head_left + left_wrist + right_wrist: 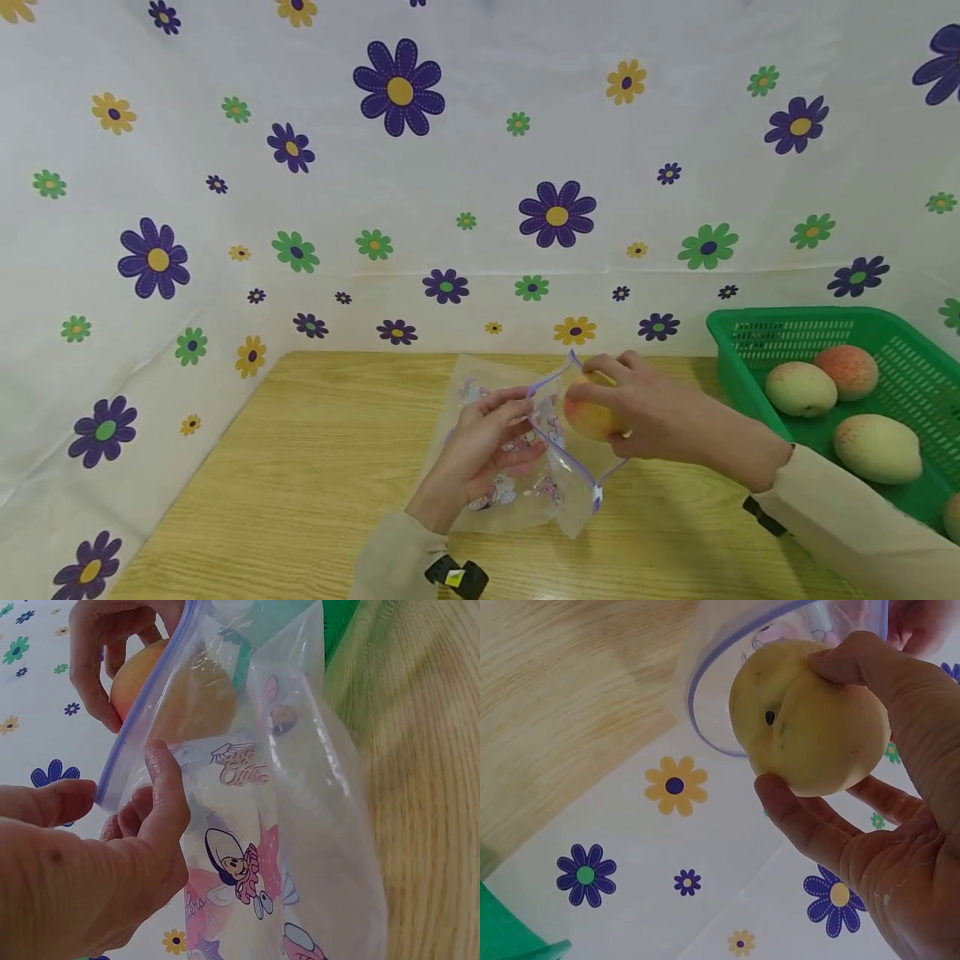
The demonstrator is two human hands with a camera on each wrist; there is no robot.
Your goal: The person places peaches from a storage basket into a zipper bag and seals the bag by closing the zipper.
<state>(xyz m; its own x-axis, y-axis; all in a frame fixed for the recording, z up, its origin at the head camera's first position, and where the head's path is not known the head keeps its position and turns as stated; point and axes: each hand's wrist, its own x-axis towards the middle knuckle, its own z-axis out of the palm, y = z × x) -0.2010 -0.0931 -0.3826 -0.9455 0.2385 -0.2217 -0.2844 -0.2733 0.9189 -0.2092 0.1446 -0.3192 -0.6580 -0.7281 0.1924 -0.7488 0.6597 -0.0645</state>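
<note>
My right hand (pixel 652 408) grips a yellow-and-red peach (pixel 592 410) at the mouth of a clear zip bag (pixel 517 517). In the right wrist view, the thumb and fingers curl round the peach (pixel 810 724), whose stem end faces the camera. The bag's purple zip edge stands spread apart beside the fruit. My left hand (pixel 487 450) pinches that edge between thumb and fingers, which the left wrist view shows closely at the hand (pixel 112 855). Pink and white cartoon prints (pixel 240 862) cover the bag's side.
A green plastic basket (pixel 780 313) stands at the right of the wooden table (pixel 300 467), with several peaches (pixel 877 448) in it. A white sheet with flower prints (pixel 465 150) hangs behind and at the left.
</note>
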